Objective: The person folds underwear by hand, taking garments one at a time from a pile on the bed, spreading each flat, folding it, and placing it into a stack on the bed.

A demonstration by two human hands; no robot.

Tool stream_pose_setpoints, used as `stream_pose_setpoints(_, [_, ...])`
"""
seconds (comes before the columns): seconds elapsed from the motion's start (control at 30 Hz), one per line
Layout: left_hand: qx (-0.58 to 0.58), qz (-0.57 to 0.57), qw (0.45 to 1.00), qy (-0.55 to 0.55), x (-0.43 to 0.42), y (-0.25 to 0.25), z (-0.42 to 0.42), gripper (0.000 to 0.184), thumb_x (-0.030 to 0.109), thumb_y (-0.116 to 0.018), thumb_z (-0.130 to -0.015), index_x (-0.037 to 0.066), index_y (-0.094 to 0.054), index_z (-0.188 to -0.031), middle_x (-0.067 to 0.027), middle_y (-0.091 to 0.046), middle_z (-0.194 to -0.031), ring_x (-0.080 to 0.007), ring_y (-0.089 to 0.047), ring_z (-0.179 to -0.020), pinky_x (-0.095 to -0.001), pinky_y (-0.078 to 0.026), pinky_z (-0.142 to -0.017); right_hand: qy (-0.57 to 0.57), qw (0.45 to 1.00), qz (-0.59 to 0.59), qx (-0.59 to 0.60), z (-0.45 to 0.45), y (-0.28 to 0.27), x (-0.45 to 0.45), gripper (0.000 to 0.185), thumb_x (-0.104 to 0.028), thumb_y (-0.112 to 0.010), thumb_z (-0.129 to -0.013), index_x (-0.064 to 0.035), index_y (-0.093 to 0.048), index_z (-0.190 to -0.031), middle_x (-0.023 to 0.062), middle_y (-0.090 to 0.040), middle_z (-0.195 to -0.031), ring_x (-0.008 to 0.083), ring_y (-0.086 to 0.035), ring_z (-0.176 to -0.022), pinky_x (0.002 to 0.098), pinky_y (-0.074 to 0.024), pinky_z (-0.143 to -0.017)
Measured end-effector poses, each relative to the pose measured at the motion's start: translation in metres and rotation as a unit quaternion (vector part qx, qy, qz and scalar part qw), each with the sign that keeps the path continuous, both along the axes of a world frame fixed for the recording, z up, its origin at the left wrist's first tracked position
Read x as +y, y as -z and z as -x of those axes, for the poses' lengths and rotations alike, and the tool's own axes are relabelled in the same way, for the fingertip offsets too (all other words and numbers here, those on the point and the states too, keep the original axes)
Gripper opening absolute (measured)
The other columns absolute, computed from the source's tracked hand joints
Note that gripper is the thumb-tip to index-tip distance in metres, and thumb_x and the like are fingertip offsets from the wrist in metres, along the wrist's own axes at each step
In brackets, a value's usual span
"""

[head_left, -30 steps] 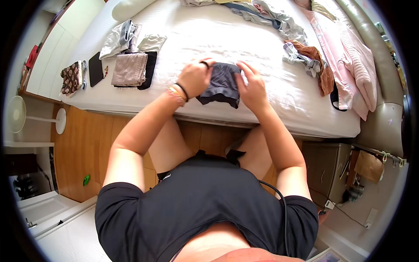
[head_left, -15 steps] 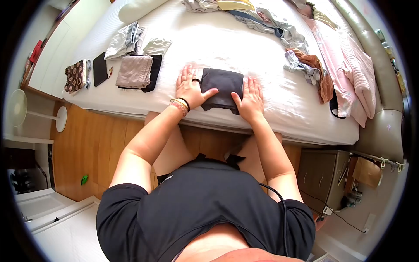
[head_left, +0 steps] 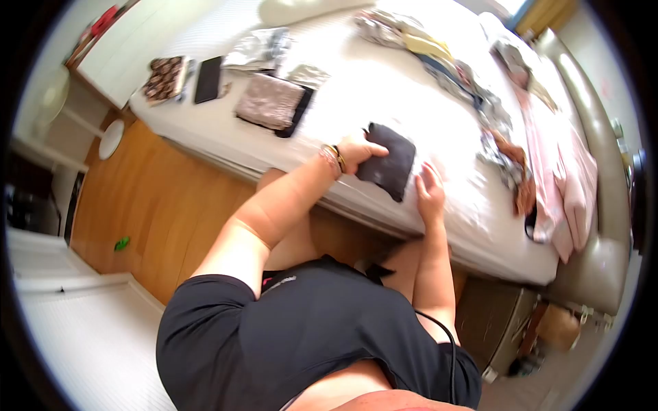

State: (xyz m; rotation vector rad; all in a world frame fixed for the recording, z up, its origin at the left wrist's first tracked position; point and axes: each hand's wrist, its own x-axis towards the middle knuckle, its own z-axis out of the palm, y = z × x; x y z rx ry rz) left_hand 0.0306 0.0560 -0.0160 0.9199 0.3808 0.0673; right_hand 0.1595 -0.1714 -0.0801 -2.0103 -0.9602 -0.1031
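A folded dark grey garment (head_left: 389,162) is tilted over the white bed near its front edge. My left hand (head_left: 356,152) grips its left side, the thumb on top and the other fingers hidden beneath. Just off the garment's right edge is my right hand (head_left: 430,193), holding nothing, its thumb apart from the fingers. To the left lies a folded pinkish-beige garment (head_left: 269,101) on top of a black folded one (head_left: 301,113). Motion blurs the picture somewhat.
Farther left on the bed are a black tablet-like slab (head_left: 208,80), a patterned brown cloth (head_left: 163,79) and folded white clothes (head_left: 257,49). Rumpled clothes (head_left: 439,58) spread along the back and right. Pink bedding (head_left: 572,185) lies by the headboard; a cabinet (head_left: 490,322) stands at right.
My left hand has taken hold of the garment's left side, and the garment has turned. My right hand has come off it to the right. The head view has tilted.
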Motion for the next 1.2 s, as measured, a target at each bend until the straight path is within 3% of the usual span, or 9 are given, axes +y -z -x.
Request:
stream_pose_setpoints(0.13, [-0.067,0.173,0.983,-0.004,0.041,-0.016,0.046,0.036,-0.001,-0.061,-0.085,-0.005,-0.052,-0.120,-0.0163,-0.063,-0.112,-0.0281,-0.063,-0.101,-0.0419,-0.052,-0.091,-0.035,0.989,-0.056,0.132,-0.007,0.011,-0.001,0.032,-0.007,-0.059,-0.086,0.0046,-0.059,-0.116,0.0153,-0.052,-0.130,0.0265,-0.047,-0.125,0.0344,-0.0385,-0.103])
stream_pose_setpoints(0.2, [-0.138,0.205,0.968,-0.039,0.070,-0.038,0.078,0.035,0.002,-0.056,-0.089,-0.005,-0.051,-0.123,-0.0185,-0.058,-0.120,-0.0292,-0.058,-0.110,-0.0437,-0.046,-0.099,-0.020,0.996,-0.005,0.085,-0.003,0.001,0.000,0.030,-0.006,-0.059,-0.086,0.0050,-0.060,-0.114,0.0154,-0.052,-0.130,0.0264,-0.046,-0.127,0.0341,-0.0364,-0.105])
stream_pose_setpoints(0.5, [-0.224,0.103,0.869,-0.430,0.307,-0.122,0.211,0.036,0.018,-0.045,-0.098,-0.004,-0.046,-0.127,-0.0199,-0.053,-0.129,-0.0352,-0.052,-0.118,-0.0515,-0.040,-0.104,0.011,0.996,-0.001,0.084,-0.001,0.005,0.009,0.023,-0.004,-0.059,-0.086,0.0056,-0.061,-0.107,0.0157,-0.051,-0.127,0.0263,-0.050,-0.120,0.0337,-0.0413,-0.101])
stream_pose_setpoints(0.57, [-0.269,0.066,0.850,-0.449,0.379,-0.107,0.238,0.030,0.014,-0.045,-0.097,-0.004,-0.053,-0.118,-0.0191,-0.058,-0.122,-0.0361,-0.056,-0.112,-0.0529,-0.043,-0.101,0.004,0.992,-0.047,0.119,-0.006,0.012,0.010,0.022,-0.003,-0.059,-0.086,0.0047,-0.061,-0.107,0.0149,-0.050,-0.128,0.0251,-0.051,-0.118,0.0330,-0.0435,-0.100])
stream_pose_setpoints(0.63, [-0.229,0.026,0.835,-0.499,0.419,-0.097,0.256,0.031,0.016,-0.044,-0.097,-0.004,-0.053,-0.119,-0.0177,-0.058,-0.124,-0.0355,-0.056,-0.113,-0.0517,-0.044,-0.100,0.015,0.992,-0.036,0.117,0.002,0.003,0.012,0.021,-0.003,-0.059,-0.087,0.0044,-0.061,-0.106,0.0147,-0.049,-0.128,0.0245,-0.051,-0.118,0.0329,-0.0445,-0.099])
stream_pose_setpoints(0.77, [-0.008,0.157,0.782,-0.603,0.476,-0.015,0.283,0.028,0.013,-0.044,-0.097,0.007,-0.051,-0.124,-0.0156,-0.056,-0.124,-0.0367,-0.056,-0.109,-0.0606,-0.047,-0.088,0.024,0.995,-0.019,0.094,0.005,0.000,0.014,0.020,-0.002,-0.059,-0.085,0.0047,-0.061,-0.104,0.0149,-0.050,-0.126,0.0247,-0.052,-0.116,0.0332,-0.0460,-0.098])
stream_pose_setpoints(0.83, [-0.013,0.171,0.754,-0.634,0.475,-0.006,0.285,0.027,0.011,-0.043,-0.097,0.009,-0.051,-0.123,-0.0150,-0.055,-0.122,-0.0375,-0.057,-0.105,-0.0616,-0.049,-0.082,0.034,0.995,-0.021,0.091,0.006,-0.001,0.015,0.019,-0.003,-0.060,-0.085,0.0041,-0.062,-0.102,0.0151,-0.053,-0.124,0.0258,-0.053,-0.115,0.0337,-0.0434,-0.099])
stream_pose_setpoints(1.1, [0.078,0.078,0.794,-0.598,0.473,-0.009,0.310,0.028,0.010,-0.052,-0.092,0.004,-0.051,-0.119,-0.0179,-0.054,-0.117,-0.0331,-0.061,-0.092,-0.0444,-0.059,-0.071,0.085,0.996,0.023,0.007,0.017,-0.017,0.031,0.013,-0.007,-0.060,-0.084,0.0016,-0.064,-0.094,0.0155,-0.059,-0.114,0.0293,-0.054,-0.108,0.0368,-0.0411,-0.096])
stream_pose_setpoints(1.2, [0.237,-0.069,0.764,-0.596,0.451,-0.027,0.308,0.033,0.016,-0.059,-0.089,-0.002,-0.050,-0.116,-0.0186,-0.054,-0.115,-0.0310,-0.063,-0.080,-0.0390,-0.059,-0.068,0.082,0.996,0.033,0.007,0.016,-0.017,0.030,0.014,-0.007,-0.060,-0.084,0.0015,-0.064,-0.094,0.0151,-0.059,-0.114,0.0292,-0.053,-0.109,0.0365,-0.0403,-0.097])
